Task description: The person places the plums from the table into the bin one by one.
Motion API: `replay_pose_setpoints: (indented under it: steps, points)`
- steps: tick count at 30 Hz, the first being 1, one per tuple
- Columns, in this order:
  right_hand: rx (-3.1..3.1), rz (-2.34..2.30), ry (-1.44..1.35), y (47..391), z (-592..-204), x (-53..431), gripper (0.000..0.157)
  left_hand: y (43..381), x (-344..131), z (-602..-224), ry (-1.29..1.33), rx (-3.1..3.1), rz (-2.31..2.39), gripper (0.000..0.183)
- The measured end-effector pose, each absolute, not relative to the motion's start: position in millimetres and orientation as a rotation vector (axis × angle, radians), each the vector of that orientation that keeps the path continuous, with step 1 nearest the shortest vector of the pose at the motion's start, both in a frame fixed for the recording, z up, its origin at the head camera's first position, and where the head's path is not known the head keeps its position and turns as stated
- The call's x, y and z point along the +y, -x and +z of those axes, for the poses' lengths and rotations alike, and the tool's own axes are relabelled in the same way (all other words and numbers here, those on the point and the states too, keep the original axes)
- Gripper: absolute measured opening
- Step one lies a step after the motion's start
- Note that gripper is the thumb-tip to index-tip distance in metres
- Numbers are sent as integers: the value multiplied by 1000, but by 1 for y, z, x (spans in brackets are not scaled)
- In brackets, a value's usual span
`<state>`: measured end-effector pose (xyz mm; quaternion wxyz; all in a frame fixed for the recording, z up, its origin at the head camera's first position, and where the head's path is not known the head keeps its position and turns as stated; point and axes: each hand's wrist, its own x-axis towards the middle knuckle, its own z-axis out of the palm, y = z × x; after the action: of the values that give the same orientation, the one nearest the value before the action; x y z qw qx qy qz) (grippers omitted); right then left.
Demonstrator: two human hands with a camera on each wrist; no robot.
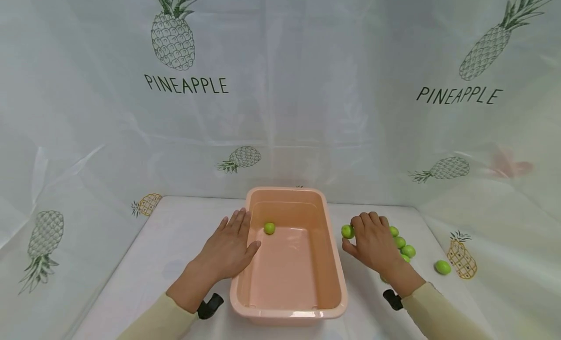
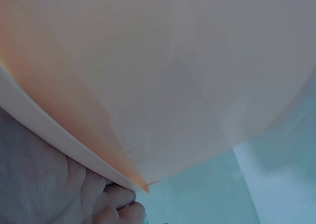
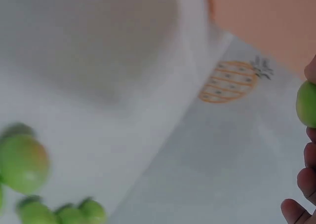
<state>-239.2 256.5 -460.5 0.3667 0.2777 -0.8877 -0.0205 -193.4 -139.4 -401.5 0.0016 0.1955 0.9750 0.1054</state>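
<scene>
A peach-pink plastic basin stands at the middle of the table, with one small round green fruit on its floor near the far left. My left hand rests on the basin's left rim, fingers straight and the thumb reaching over the edge. In the left wrist view its palm lies against the rim. Right of the basin, my right hand pinches another green fruit between thumb and fingers, above the table. Several more green fruits lie beneath and beside that hand, partly hidden by it.
One single green fruit lies apart at the right edge of the white table. A pale sheet printed with pineapples hangs behind and at the sides. Black straps sit at both wrists.
</scene>
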Motion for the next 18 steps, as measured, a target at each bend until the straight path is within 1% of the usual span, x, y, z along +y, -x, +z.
replay_pose_setpoints:
  steps: [5, 9, 18]
  points:
    - [-2245, -16, -718, 252, -425, 239, 38, 194, -139, -401, -610, 3061, 280, 77]
    - [-2277, 22, -748, 256, -408, 218, 39, 195, -139, -401, -604, 3056, 245, 78]
    - [-2341, 89, -873, 253, -403, 161, 35, 195, -138, -402, -601, 3062, 229, 78]
